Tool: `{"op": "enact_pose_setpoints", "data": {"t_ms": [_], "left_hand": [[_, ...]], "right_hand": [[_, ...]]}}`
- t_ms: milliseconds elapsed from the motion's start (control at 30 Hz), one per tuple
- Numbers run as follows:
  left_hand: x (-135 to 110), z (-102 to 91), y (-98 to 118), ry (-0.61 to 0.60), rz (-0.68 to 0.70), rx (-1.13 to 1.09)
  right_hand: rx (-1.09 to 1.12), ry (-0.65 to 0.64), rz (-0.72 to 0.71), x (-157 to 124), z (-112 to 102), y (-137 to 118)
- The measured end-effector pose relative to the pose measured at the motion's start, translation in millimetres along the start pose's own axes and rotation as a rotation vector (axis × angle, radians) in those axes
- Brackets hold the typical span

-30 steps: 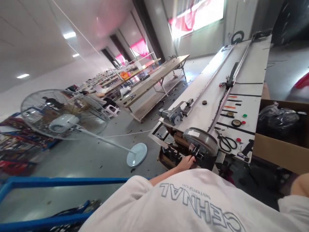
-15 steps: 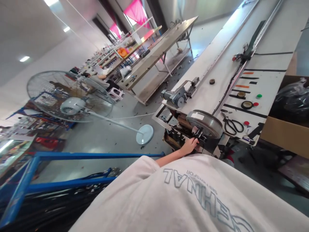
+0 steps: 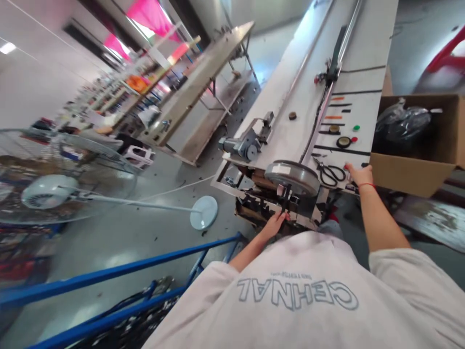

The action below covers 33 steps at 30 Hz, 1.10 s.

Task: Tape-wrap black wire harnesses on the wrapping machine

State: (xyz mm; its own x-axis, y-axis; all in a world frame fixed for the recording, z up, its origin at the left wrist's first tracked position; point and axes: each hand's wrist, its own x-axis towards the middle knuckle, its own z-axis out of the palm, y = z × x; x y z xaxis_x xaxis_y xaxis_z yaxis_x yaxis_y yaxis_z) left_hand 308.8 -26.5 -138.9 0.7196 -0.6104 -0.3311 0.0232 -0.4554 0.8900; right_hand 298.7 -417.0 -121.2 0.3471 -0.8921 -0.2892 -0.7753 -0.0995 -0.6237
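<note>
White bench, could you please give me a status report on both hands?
Left hand at bench end, below grey wheel; grip unclear. Right hand at red button. Scissors close beside it.

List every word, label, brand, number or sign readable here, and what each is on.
"CEHNAL": large outlined letters on the white shirt, running right to left in view.
Smaller line above it, same shirt: too blurred to read reliably.
White label on the large wheel: too small to read.
No other text is legible.
</note>
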Motion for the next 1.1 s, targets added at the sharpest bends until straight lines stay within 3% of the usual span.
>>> {"op": "enact_pose_setpoints", "data": {"t_ms": [100, 267, 600, 733, 1100], "left_hand": [[-11.6, 8.0, -6.0, 0.146, 0.019, 0.042], [-13.8, 16.3, -1.4, 0.279, -0.029, -0.059], [-15.0, 8.2, 28.7, 0.369, -0.084, -0.027], [-16.2, 11.5, 35.9, 0.335, -0.097, 0.03], [11.8, 16.7, 43.6, 0.393, -0.089, 0.234]], "right_hand": [[-0.103, 0.052, 0.084, -3.2, 14.8, 1.1], [-0.106, 0.127, 0.014, 1.4, 15.4, 1.5], [-0.124, 0.185, 0.05, 3.6, 12.7, -3.0], [-0.123, 0.187, 0.035, 4.9, 13.8, 0.7], [-0.117, 0.165, 0.05, 6.0, 16.0, 2.0]]}}
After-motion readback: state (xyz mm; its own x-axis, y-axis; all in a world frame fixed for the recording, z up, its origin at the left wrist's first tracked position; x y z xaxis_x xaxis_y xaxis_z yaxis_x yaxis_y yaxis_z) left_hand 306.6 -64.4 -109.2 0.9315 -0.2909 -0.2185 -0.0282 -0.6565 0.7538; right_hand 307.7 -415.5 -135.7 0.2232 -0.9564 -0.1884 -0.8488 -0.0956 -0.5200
